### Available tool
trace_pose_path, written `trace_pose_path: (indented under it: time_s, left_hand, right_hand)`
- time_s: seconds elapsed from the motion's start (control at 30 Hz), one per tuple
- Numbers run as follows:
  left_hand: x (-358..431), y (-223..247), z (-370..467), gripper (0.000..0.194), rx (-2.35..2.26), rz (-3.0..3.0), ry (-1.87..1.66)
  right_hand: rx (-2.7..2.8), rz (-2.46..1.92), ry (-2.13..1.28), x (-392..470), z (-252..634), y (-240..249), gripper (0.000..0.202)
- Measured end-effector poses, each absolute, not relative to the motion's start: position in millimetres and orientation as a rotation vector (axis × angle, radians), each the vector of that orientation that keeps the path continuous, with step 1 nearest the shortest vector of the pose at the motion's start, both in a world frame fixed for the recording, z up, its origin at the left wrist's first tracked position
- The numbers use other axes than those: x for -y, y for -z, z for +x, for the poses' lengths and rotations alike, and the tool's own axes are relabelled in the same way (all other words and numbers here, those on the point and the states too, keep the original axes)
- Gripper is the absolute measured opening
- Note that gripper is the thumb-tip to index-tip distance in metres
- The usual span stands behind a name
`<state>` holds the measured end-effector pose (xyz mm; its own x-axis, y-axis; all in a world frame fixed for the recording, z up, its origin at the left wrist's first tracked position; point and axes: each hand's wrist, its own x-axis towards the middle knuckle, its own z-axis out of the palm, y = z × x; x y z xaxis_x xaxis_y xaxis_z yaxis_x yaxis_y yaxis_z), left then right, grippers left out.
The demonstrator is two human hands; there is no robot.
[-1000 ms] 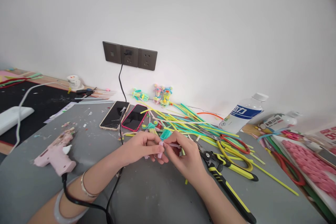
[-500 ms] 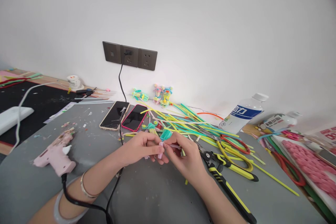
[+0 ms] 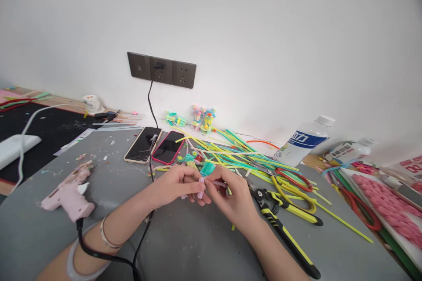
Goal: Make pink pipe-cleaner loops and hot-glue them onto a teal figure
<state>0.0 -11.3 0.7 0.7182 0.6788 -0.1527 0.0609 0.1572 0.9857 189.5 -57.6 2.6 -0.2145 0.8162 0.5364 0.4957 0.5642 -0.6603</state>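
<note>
In the head view, both hands are partly closed and meet at the middle of the grey tabletop, gripping one small pale purple piece. The left hand has its thumb pressed over curled fingers on the piece; the right hand pinches its near end between thumb and fingertip, a pale strip passing under its fingers. How tightly either grips, I cannot tell. Tabletop surface spreads below the hands, bounded on the right by one pair of black-and-yellow pliers and on the left by the left forearm and a black cable. Just beyond the fingertips lies a teal bundle, beside a teal-and-yellow figure. The table's rounded edge curves away on the left, past one pink glue gun; its right edge slopes down beyond the pliers. Two phones lie side by side beyond the left hand. Three small figures are near the wall, one lying and two upright. Coloured strips, overlapping too much to count, reach toward one pair of scissors and the nearer of two bottles.
</note>
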Motion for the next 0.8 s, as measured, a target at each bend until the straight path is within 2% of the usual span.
trace_pose_path:
  time_s: [0.27,0.5,0.63,0.8]
  left_hand:
    - [10,-5,1,0.030,-0.772,1.503,-0.597]
    - [15,-3,7,0.015,-0.863,1.627,-0.486]
    - [13,-4,6,0.021,-0.885,1.633,-0.593]
    - [11,-1,6,0.019,-0.881,1.718,-0.681]
  right_hand:
    - [1.850,-1.110,-0.470,51,200,-5,0.014]
    - [1.964,-1.110,-0.584,46,206,-5,0.013]
    - [1.998,-1.122,-0.553,45,205,-3,0.013]
    - [2.030,-1.128,-0.531,46,202,-1,0.013]
